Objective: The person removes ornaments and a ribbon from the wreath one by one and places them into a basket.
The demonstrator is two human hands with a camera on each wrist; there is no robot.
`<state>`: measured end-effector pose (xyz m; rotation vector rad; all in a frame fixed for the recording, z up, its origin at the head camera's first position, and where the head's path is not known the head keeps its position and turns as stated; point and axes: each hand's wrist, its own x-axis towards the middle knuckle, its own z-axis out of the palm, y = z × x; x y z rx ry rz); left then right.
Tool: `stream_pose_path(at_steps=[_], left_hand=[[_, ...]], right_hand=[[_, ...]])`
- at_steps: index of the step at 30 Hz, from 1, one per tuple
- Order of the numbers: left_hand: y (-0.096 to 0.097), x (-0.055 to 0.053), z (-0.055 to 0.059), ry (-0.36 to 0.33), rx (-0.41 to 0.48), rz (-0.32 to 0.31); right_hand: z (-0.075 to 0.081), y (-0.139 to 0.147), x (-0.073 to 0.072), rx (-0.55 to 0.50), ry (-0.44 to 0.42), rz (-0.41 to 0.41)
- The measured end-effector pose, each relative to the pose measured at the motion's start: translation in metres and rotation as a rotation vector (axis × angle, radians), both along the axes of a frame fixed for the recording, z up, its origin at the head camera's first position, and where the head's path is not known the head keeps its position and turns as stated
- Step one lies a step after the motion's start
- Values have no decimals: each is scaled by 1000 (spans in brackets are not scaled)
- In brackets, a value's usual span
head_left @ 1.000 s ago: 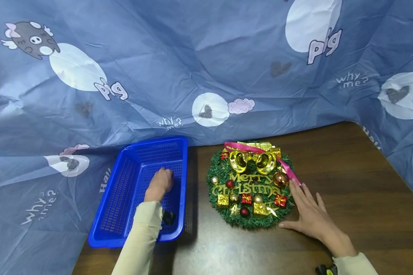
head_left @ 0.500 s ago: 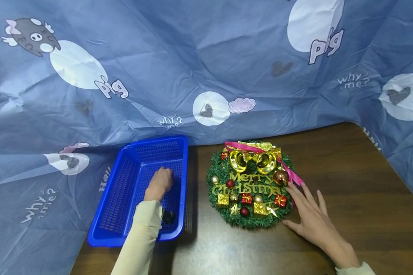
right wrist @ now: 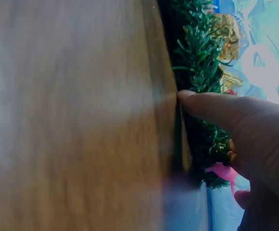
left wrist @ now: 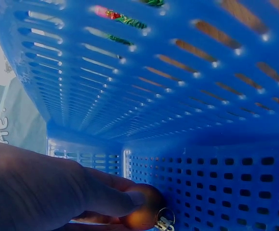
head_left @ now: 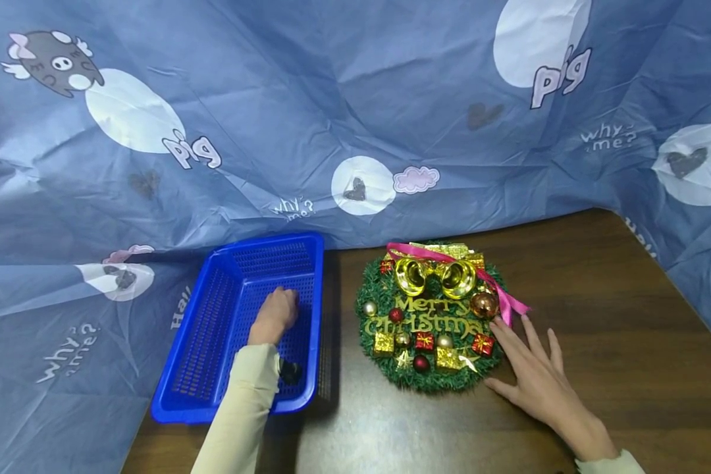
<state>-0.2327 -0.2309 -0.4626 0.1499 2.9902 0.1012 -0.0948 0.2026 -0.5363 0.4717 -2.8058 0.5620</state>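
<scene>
My left hand (head_left: 275, 315) reaches down inside a blue plastic basket (head_left: 319, 316). In the left wrist view, its thumb and fingers grip a shiny copper-orange Christmas ball (left wrist: 149, 208) with a small metal cap and loop, close to the perforated basket floor. A round green Christmas wreath (head_left: 432, 382) lies on the table, decorated with gold bells, small gift boxes, balls and gold "Merry Christmas" lettering. At its right edge, my right hand (head_left: 539, 378) is spread, fingertips by another copper ball (head_left: 484, 305). A pink ribbon (head_left: 503, 296) crosses the wreath's top and trails off above those fingers.
The brown wooden table (head_left: 616, 316) extends to the right of the wreath. Behind it hangs a blue printed cloth (head_left: 261, 118), which also covers the left and right sides. The basket stands left of the wreath, with a narrow strip of table between them.
My right hand has shifted slightly, and the ribbon's loose end has spread farther right past the wreath's edge. My left hand stays in the basket at the same spot.
</scene>
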Motion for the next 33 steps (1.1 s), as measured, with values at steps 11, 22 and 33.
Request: stream_pose_path(at_steps=[11, 22, 33], left_hand=[[6, -3, 3, 30, -2, -20], [10, -6, 4, 19, 19, 4], [-4, 6, 18, 18, 52, 51]], right_hand=[[-2, 8, -3, -67, -327, -20], [-2, 10, 1, -81, -389, -9], [-3, 3, -6, -74, -397, 16]])
